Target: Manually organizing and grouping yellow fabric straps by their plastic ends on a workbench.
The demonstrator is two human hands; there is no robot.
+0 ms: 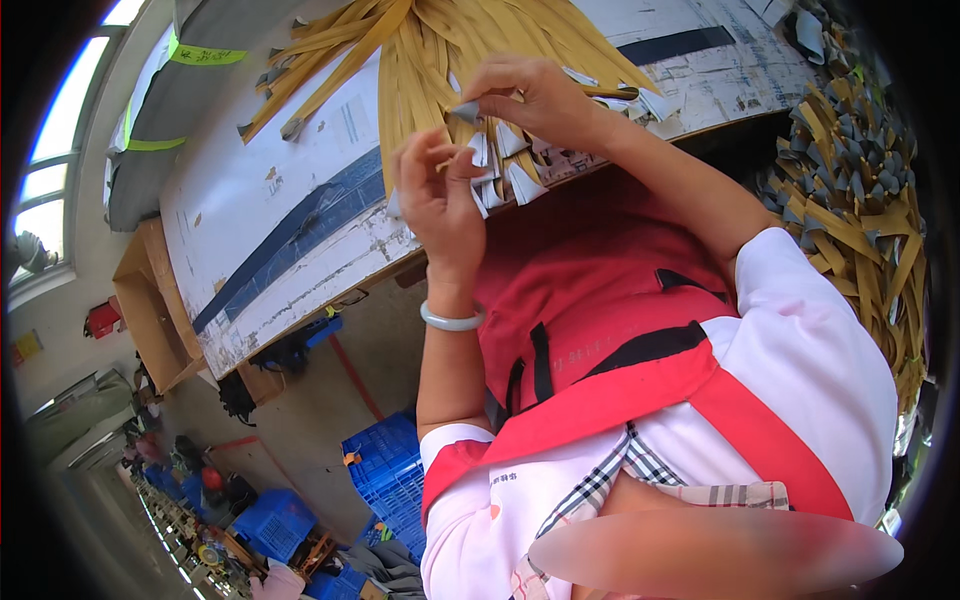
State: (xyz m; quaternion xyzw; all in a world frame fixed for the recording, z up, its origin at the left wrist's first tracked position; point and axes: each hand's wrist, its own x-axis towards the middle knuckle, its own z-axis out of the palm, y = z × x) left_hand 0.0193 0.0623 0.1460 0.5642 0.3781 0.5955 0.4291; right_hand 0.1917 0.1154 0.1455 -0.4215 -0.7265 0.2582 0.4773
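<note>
A bundle of long tan fabric strips [410,60] lies over the worktable, their near ends carrying white and grey tips. My right hand [540,100] is closed, pinching the small grey end piece [466,112] of a strip between thumb and fingers. Close by on the left, my left hand [440,205] is raised over the near ends of the strips. Its fingers are loosely bent and apart, with nothing visible in them, and a pale bangle [450,318] circles that wrist. Several white folded tips [522,185] hang at the table's near edge, just below my hands.
The worn white worktable [230,220] has dark strips [300,225] along its surface. A large heap of tan strips with grey ends [850,190] hangs at the right. A cardboard box [155,310] stands off the table's left end, and blue crates [385,470] are on the floor.
</note>
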